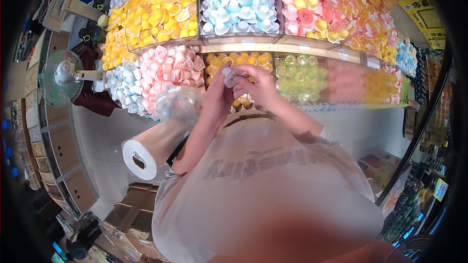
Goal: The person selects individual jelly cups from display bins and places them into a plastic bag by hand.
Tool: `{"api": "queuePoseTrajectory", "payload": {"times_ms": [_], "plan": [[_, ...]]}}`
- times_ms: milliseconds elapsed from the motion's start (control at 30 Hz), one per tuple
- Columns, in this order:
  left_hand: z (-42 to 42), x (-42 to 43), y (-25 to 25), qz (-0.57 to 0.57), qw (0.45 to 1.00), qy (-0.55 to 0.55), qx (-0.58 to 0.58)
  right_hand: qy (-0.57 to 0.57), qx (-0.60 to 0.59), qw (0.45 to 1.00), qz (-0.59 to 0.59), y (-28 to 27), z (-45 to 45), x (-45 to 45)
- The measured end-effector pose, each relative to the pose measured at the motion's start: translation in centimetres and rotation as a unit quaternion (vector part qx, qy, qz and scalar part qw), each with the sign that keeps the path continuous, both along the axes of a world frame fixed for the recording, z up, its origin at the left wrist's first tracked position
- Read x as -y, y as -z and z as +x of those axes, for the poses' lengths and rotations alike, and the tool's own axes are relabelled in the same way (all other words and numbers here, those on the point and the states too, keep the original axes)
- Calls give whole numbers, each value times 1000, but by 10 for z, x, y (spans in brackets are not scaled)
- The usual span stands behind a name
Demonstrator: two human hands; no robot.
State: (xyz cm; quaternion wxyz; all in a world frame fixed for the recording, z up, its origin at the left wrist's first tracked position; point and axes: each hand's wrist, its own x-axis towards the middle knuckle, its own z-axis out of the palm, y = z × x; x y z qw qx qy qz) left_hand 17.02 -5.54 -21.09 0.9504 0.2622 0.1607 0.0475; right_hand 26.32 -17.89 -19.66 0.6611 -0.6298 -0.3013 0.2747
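Observation:
In front of my chest, my left hand [219, 90] and my right hand [257, 83] meet over the bins. Between their fingers is a small translucent jelly cup [228, 74], with a cloudy, whitish look. The fingers of both hands are closed around it, and they partly hide it. Orange jelly cups [248, 60] lie just beneath and behind my hands. By my left forearm is a clear plastic bag [176, 103]; what it holds is hard to make out. Below the bag, a thick roll of clear plastic [141, 158] sits beside the same arm.
Bins hold yellow cups [163, 7], blue-white cups [239, 7], pink cups [170, 73] and green cups [301, 79]. A wooden shelf edge [243, 47] runs between the rows. A fan [62, 78] stands at the left, and boxes [134, 214] are at lower left.

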Motion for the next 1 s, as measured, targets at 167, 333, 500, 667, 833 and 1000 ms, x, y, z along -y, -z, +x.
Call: {"api": "queuePoseTrajectory", "payload": {"times_ms": [167, 333, 500, 667, 833, 1000], "plan": [[10, 6, -20, 130, 991, -8, -21, 146, -57, 988, -3, 4, 79, 4], [5, 4, -12, 149, 988, 16, -35, 239, -123, 963, -3, 12, 200, -1], [5, 9, -12, 151, 986, 38, -53, 233, -118, 961, -91, 30, 250, -14], [2, 10, -7, 143, 987, 42, -53, 212, -137, 964, -83, 46, 251, -24], [-2, 9, -6, 148, 986, 37, -62, 202, -100, 969, -99, 49, 248, -28], [-3, 10, -5, 149, 987, 37, -55, 217, -62, 964, -138, 58, 251, -32]]}}
